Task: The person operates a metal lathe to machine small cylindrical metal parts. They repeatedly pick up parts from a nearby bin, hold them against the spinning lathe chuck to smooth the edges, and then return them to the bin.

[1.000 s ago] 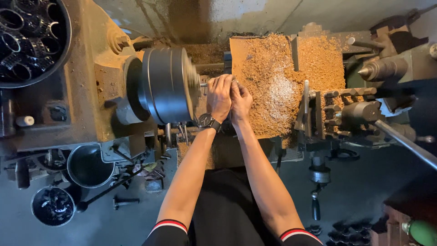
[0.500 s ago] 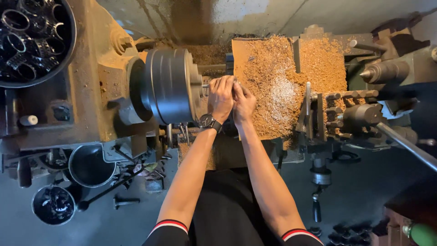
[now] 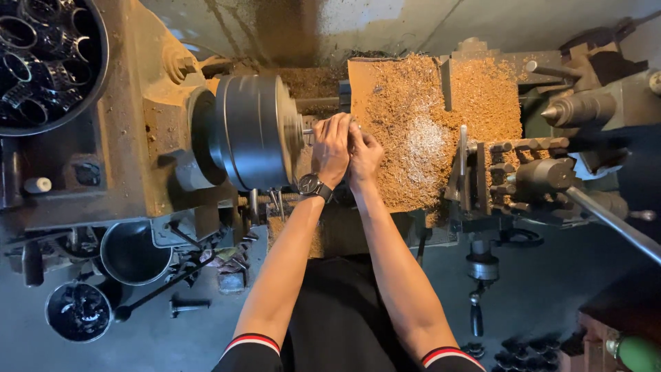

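A small part, mostly hidden, sits at the face of the one dark chuck (image 3: 255,131). Two hands press together over it: left hand (image 3: 332,148) curled on top, right hand (image 3: 363,157) cupped beside, fingers closed. One watch (image 3: 311,184) circles the left wrist. Brown shavings (image 3: 413,117) cover the bed. Three round tubs: rings (image 3: 41,55) top left, two (image 3: 131,251) below.

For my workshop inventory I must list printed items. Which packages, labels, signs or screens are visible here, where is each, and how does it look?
No package, label, sign or screen shows.
Nearest to one: round dark wristwatch on the left hand, its face too small to tell.
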